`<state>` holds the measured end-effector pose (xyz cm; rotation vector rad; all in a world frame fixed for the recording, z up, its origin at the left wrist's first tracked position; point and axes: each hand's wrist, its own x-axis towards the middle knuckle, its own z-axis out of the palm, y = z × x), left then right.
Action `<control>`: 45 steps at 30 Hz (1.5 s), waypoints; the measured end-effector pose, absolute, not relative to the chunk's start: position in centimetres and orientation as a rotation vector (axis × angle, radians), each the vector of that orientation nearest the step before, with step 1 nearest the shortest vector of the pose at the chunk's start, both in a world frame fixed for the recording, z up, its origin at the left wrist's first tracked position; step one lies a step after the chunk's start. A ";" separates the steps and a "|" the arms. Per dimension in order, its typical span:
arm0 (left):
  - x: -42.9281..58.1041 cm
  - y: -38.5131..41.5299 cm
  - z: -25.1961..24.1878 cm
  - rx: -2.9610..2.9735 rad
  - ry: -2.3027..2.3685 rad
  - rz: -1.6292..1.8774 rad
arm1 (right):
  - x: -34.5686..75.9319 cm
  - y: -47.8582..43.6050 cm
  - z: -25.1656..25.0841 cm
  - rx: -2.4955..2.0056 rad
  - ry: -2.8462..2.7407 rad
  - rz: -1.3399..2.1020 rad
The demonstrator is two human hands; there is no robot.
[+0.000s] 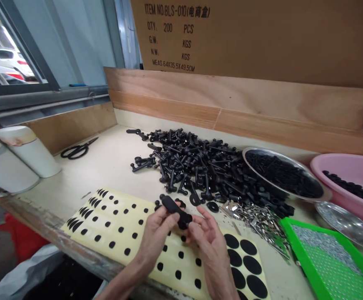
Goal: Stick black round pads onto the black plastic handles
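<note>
Both my hands meet low in the middle of the head view, over a yellowish sticker sheet dotted with small black pads. My left hand pinches the near end of a long black plastic part. My right hand has its fingers curled against the same part's other end. A big heap of similar black parts lies just beyond my hands. A few loose black round pieces rest beside my right fingers.
A steel bowl of black pieces, a pink basin and a green tray of small metal bits stand at the right, with shiny metal clips in front. Scissors and white containers lie left. Cardboard box behind.
</note>
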<state>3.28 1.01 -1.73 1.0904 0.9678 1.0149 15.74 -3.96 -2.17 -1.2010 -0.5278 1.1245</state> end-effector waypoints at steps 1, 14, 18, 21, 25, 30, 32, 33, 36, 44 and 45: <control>3.2 1.2 -1.7 1.020 0.965 1.003 | 16.1 -4.0 -2.1 -1.235 -0.525 1.103; 2.9 1.8 -2.2 0.854 0.838 0.972 | 16.6 -4.6 -2.3 -1.353 -0.571 1.228; 2.9 1.9 -2.2 0.863 0.829 0.958 | 16.6 -4.6 -2.3 -1.390 -0.619 1.272; 2.8 1.8 -2.3 0.865 0.830 0.953 | 16.5 -4.6 -2.3 -1.416 -0.639 1.281; 2.8 1.7 -2.2 0.871 0.835 0.948 | 16.3 -4.5 -2.2 -1.417 -0.633 1.264; 2.9 1.7 -2.1 0.891 0.888 0.951 | 16.4 -4.8 -2.3 -1.345 -0.686 1.132; 3.0 1.7 -2.0 0.899 0.903 0.941 | 16.4 -4.9 -2.3 -1.319 -0.698 1.065; 3.0 1.7 -2.0 0.905 0.906 0.931 | 16.5 -4.9 -2.3 -1.324 -0.687 1.058; 3.0 1.7 -1.7 0.913 0.920 0.904 | 16.4 -4.8 -2.2 -1.387 -0.642 1.144; 2.9 1.8 -1.6 0.905 0.894 0.912 | 16.0 -4.2 -2.4 -1.480 -0.606 1.223; 2.9 1.7 -1.6 0.902 0.885 0.916 | 16.0 -4.2 -2.4 -1.489 -0.608 1.222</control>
